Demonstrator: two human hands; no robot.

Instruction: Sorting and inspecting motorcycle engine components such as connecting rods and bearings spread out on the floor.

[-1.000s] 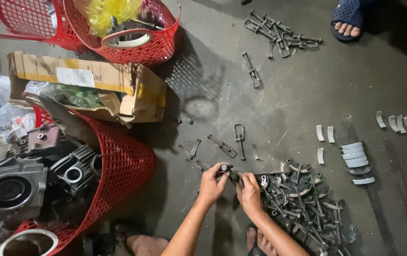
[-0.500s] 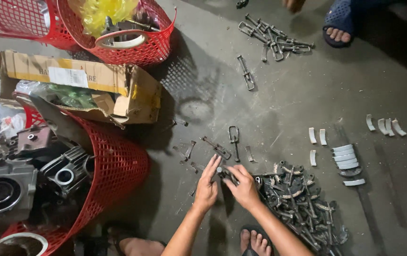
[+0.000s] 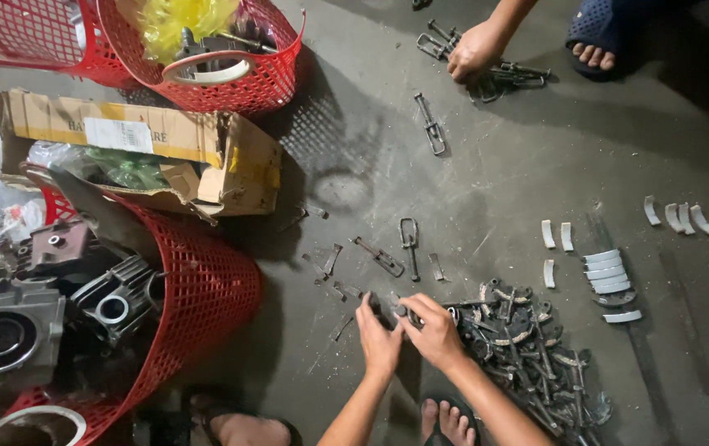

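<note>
My left hand (image 3: 378, 339) and my right hand (image 3: 434, 332) meet low in the view over the concrete floor, both closed around a small dark metal part (image 3: 401, 312) held between them. Just right of my hands lies a heap of greasy metal parts (image 3: 536, 347). A few loose metal links (image 3: 409, 237) and brackets (image 3: 379, 256) lie on the floor just beyond my fingers. My bare feet show at the bottom edge.
A red mesh basket (image 3: 198, 289) with engine cylinders lies at left. A torn cardboard box (image 3: 148, 149) and two red baskets (image 3: 231, 83) sit behind it. Curved grey shells (image 3: 610, 277) lie at right. Another person's hand (image 3: 474, 51) rests on a chain-link pile (image 3: 503, 76) at top.
The view has shifted slightly, so my hands sit a little further left. Another person's hand has come in at the top and reached the link pile.
</note>
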